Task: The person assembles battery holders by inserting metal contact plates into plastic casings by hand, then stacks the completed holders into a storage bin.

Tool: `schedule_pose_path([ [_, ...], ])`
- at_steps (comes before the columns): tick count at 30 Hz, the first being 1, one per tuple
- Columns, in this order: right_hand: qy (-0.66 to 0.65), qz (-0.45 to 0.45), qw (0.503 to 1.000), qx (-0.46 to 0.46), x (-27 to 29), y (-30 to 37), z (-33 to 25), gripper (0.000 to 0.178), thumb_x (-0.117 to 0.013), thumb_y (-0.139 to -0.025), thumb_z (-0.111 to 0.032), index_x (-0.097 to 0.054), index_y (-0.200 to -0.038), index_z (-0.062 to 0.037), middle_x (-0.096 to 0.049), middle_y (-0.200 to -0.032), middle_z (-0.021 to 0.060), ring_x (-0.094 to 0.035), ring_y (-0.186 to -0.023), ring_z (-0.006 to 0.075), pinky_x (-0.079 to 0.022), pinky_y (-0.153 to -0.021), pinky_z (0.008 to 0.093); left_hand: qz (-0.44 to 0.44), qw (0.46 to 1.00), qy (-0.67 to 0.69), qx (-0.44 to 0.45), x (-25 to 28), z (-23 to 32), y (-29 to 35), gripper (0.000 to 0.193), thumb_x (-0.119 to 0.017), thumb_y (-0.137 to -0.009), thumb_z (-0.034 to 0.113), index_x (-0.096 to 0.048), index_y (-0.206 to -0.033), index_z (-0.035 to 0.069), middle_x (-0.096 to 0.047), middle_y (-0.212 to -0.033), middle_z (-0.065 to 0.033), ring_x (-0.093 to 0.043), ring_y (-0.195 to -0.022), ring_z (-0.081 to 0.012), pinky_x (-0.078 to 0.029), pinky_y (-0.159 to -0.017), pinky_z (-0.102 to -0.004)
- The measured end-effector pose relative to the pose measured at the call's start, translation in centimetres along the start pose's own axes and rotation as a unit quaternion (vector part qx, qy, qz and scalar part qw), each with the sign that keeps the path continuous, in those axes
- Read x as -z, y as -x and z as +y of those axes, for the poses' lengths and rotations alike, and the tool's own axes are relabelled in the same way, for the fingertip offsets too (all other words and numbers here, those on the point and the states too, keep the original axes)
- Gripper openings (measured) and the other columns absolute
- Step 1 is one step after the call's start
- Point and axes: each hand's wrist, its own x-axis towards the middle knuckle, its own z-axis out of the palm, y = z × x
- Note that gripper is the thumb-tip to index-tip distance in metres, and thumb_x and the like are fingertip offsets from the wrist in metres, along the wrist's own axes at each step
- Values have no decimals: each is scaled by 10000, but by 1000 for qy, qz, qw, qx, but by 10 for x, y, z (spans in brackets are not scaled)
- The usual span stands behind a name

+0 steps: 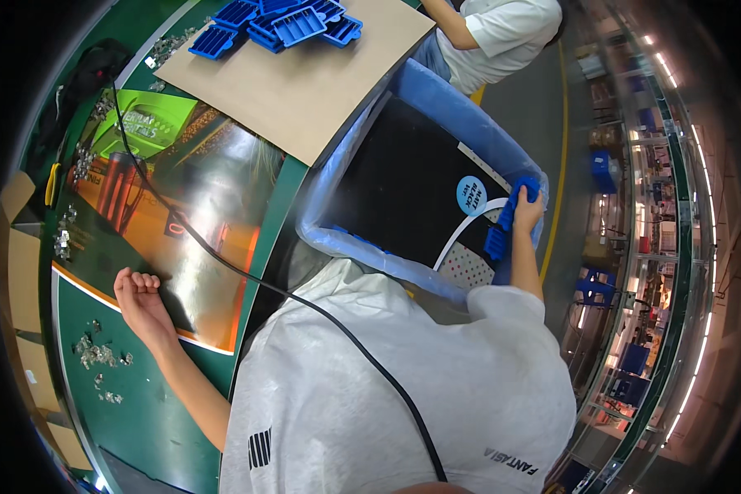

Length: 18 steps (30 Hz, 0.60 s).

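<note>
My right hand (525,210) reaches down into a large bin lined with blue plastic (436,103) and grips a stack of blue plastic tray parts (502,226) near the bin's right wall. My left hand (140,298) rests on the green table (152,412), fingers curled, holding nothing, at the edge of a glossy printed poster (198,198). A black cable (247,276) runs from the table's far left across the poster and down over my grey shirt.
A brown cardboard sheet (305,82) carries a heap of blue tray parts (280,23). Small metal parts (97,354) lie scattered by my left hand and along the table's left edge. Another person in a white shirt (502,37) stands beyond the bin. Shelving lines the right side.
</note>
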Motion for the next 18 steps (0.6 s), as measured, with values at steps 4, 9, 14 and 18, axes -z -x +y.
schedule_pose_path([
  [4, -437, -158, 874, -144, 30, -15, -98, 344, -661, -872, -271, -615, -1098, -15, -643, -1015, 55, -602, -898, 128, -483, -804, 279, 29, 999, 12, -6, 21, -1, 2, 186, -485, -957, 164, -519, -1064, 15, -431, -761, -13, -431, -729, -113, -394, -682, -275],
  [9, -642, -428, 636, -13, 82, 39, -307, 526, -643, -871, -306, -474, -1255, 11, -588, -1171, 143, -610, -1023, 240, -500, -868, 357, 32, 999, 36, 1, 0, -8, -5, 165, -513, -948, 174, -535, -1017, 26, -471, -745, -9, -485, -670, -123, -443, -627, -271],
  [14, -583, -615, 517, 120, 62, 139, -500, 391, -684, -852, -274, -573, -1110, -2, -625, -979, 39, -574, -847, 99, -463, -778, 256, 45, 994, 103, 9, 5, 2, 2, 140, -487, -947, 168, -514, -1008, 45, -468, -747, -27, -468, -693, -144, -425, -665, -287],
  [18, -512, -668, 495, 217, 23, 192, -562, 400, -696, -837, -268, -576, -1101, 8, -640, -937, 47, -593, -825, 102, -488, -732, 265, 74, 992, 105, 4, 12, 7, 1, 145, -494, -932, 177, -522, -991, 48, -479, -742, -30, -479, -682, -151, -430, -647, -289],
])
